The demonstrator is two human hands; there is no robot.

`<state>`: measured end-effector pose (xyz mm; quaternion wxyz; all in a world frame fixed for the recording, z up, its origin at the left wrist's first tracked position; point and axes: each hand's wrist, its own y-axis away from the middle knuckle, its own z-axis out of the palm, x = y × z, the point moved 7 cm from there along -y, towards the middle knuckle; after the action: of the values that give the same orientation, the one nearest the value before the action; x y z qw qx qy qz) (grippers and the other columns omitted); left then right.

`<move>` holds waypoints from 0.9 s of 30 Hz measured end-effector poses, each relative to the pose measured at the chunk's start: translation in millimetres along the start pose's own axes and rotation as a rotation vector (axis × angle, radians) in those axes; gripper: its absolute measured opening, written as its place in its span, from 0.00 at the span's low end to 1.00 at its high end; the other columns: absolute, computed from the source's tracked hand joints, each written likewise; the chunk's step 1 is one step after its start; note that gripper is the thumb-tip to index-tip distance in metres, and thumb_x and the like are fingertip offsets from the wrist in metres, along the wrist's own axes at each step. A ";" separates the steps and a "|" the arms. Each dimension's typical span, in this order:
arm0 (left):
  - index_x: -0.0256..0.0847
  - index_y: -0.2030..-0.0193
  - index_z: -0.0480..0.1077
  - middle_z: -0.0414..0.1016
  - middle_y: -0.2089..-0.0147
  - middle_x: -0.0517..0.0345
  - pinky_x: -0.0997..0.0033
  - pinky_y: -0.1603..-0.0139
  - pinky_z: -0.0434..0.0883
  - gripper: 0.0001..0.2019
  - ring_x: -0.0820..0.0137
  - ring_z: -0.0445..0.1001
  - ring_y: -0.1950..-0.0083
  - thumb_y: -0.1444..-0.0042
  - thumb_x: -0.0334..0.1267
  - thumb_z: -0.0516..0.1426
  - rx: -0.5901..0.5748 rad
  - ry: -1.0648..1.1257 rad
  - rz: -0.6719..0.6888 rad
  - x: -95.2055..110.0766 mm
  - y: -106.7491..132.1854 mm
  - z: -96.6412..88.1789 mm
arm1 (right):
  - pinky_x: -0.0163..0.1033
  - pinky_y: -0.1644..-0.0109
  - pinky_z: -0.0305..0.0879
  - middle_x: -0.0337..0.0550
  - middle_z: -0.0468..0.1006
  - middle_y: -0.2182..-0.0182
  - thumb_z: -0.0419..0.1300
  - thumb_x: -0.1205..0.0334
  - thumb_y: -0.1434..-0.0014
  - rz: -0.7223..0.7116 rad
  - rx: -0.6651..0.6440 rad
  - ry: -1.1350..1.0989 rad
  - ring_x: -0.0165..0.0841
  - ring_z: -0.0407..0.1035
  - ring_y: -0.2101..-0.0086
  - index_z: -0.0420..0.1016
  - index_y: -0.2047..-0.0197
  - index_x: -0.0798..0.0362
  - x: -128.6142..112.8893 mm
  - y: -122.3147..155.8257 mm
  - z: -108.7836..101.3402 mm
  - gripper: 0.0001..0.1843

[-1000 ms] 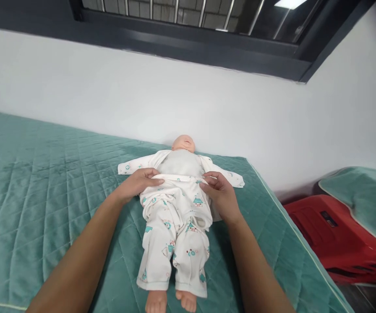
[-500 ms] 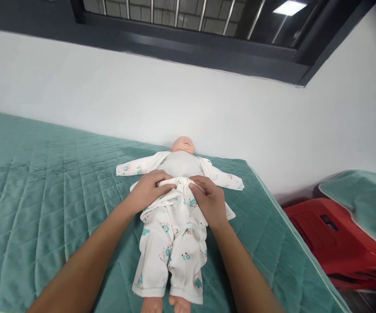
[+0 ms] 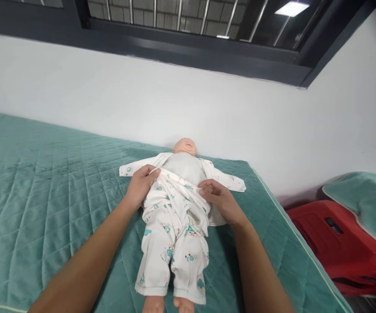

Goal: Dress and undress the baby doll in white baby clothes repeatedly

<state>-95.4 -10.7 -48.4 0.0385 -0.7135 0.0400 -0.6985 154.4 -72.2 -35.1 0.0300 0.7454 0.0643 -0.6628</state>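
Note:
A baby doll (image 3: 184, 167) lies on its back with its head near the wall. Its printed white shirt (image 3: 230, 180) is open, baring the pale grey chest, and its sleeves spread to both sides. Matching printed trousers (image 3: 189, 261) cover the legs, with the bare feet showing below. At the waist, my left hand (image 3: 140, 184) pinches an edge of the printed baby clothes between thumb and fingers. My right hand (image 3: 220, 200) has curled fingers on the same edge at the other side. Whether that edge is shirt or trousers, I cannot tell. The cloth is bunched between them.
A green quilted cover (image 3: 60, 195) lies under the doll and reaches the white wall (image 3: 175, 104). Above is a dark-framed window (image 3: 191, 48) with metal bars. Beyond the cover's right edge stands a red plastic seat (image 3: 338, 243) with green cloth over part of it.
My hands have moved apart. The left shifted left and slightly up, the right to the right and down. The cloth edge between them now stretches slantwise across the belly, and a dark gap shows below it.

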 end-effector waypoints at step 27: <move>0.41 0.62 0.70 0.75 0.60 0.56 0.73 0.69 0.65 0.11 0.66 0.71 0.64 0.54 0.37 0.56 -0.536 -0.405 -0.090 8.5 11.3 1.7 | 0.36 0.62 0.62 0.38 0.72 0.66 0.68 0.56 0.47 0.115 -0.250 0.082 0.30 0.66 0.66 0.71 0.58 0.51 11.3 13.2 -7.0 0.16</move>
<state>-93.5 -22.8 -41.2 -0.1739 -0.8236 0.1821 -0.5082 164.3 -83.7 -46.0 0.1578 0.7648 0.1047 -0.6158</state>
